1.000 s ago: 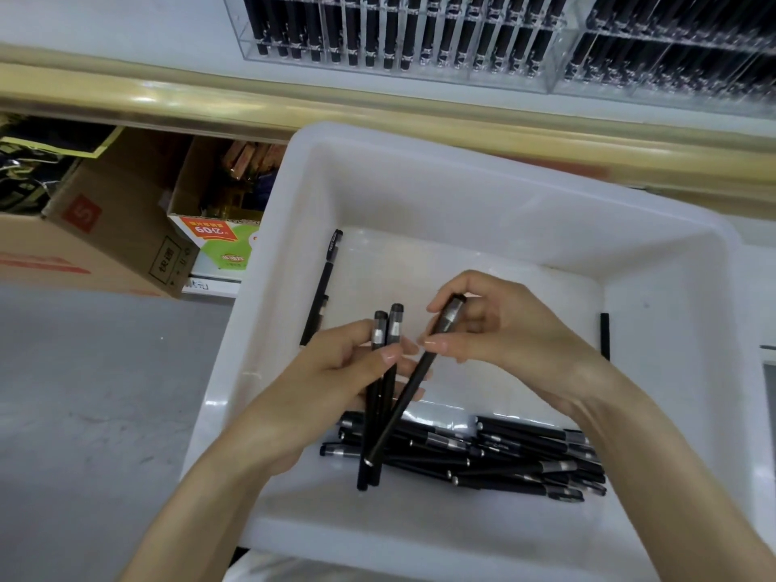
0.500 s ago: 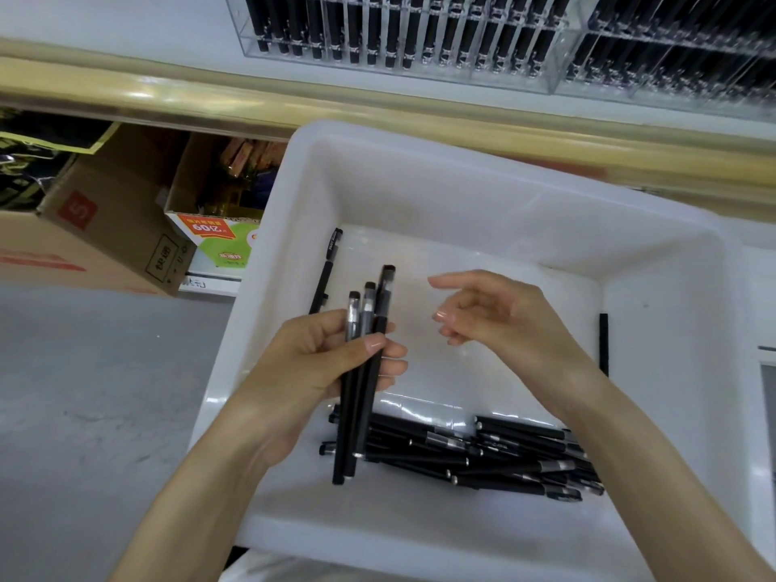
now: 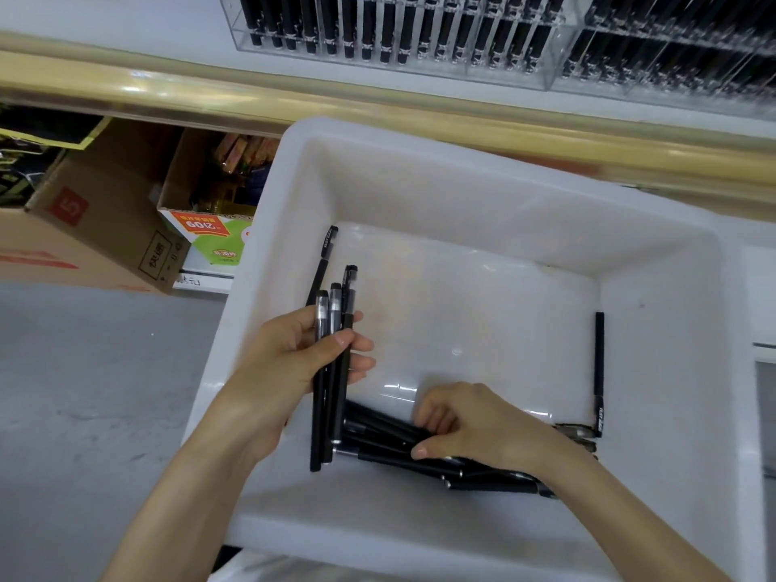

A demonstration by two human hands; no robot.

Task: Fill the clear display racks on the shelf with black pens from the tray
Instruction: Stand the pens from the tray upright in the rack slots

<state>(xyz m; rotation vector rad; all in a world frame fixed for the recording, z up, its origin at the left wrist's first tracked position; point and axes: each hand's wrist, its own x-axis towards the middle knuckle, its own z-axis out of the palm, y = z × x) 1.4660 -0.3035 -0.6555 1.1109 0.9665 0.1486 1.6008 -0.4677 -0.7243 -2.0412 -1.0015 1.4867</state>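
A white plastic tray (image 3: 655,312) holds a loose pile of black pens (image 3: 390,432) along its near side. My left hand (image 3: 289,363) grips a bundle of three black pens (image 3: 329,396), held upright over the tray's left part. My right hand (image 3: 474,426) is down on the pile, its fingers curled around one of the pens there. One single pen (image 3: 323,262) leans on the tray's left wall and another pen (image 3: 599,371) lies along the right wall. The clear display racks (image 3: 420,39) on the shelf above hold rows of black pens.
A gold-coloured shelf edge (image 3: 210,94) runs across above the tray. Cardboard boxes (image 3: 96,228) and a green and orange carton (image 3: 205,237) sit under the shelf at left. Grey floor (image 3: 92,392) lies left of the tray.
My right hand passed its pen into the left hand's bundle, then dropped down onto the pile. The left hand's bundle grew from two pens to three and shifted slightly left.
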